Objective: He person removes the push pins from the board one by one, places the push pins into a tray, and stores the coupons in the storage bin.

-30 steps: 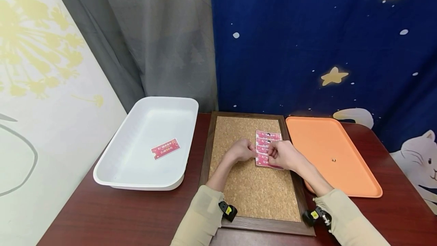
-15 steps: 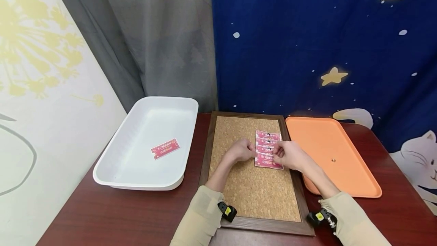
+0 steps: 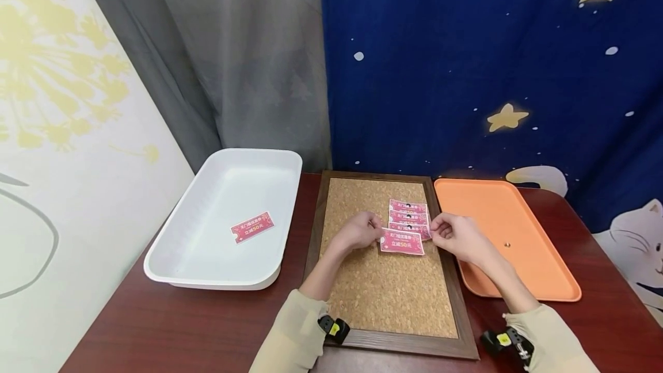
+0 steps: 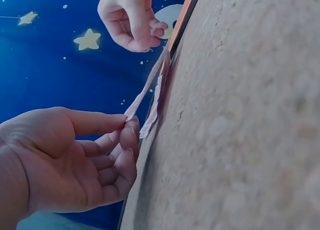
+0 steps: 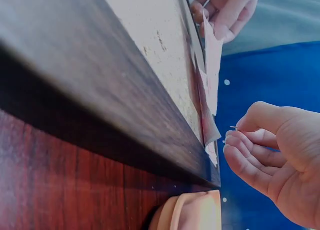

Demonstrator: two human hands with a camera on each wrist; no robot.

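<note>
In the head view, my left hand [image 3: 359, 231] pinches the left edge of a pink coupon [image 3: 403, 242] between thumb and forefinger, lifted a little off the cork board [image 3: 385, 298]. Above it on the board overlap several pink coupons [image 3: 408, 217], with dark pins showing on them. My right hand [image 3: 460, 237] is beside the coupons' right end, apart from the held coupon. Its thumb and forefinger pinch a small pin [image 5: 234, 127], whose thin point shows in the right wrist view; the pin's head is hidden by the fingertips.
A white tub [image 3: 217, 258] on the left holds one pink coupon [image 3: 252, 227]. Right of the board lies an orange tray [image 3: 487, 206] with one small brass-coloured pin [image 3: 507, 244]. The board's brown wooden frame [image 3: 399, 343] rests on the dark red table [image 3: 129, 327].
The right hand has drawn away to the right from the lowest coupon, now with a pin between its fingers. The left hand has shifted that coupon slightly left and lifted it.
</note>
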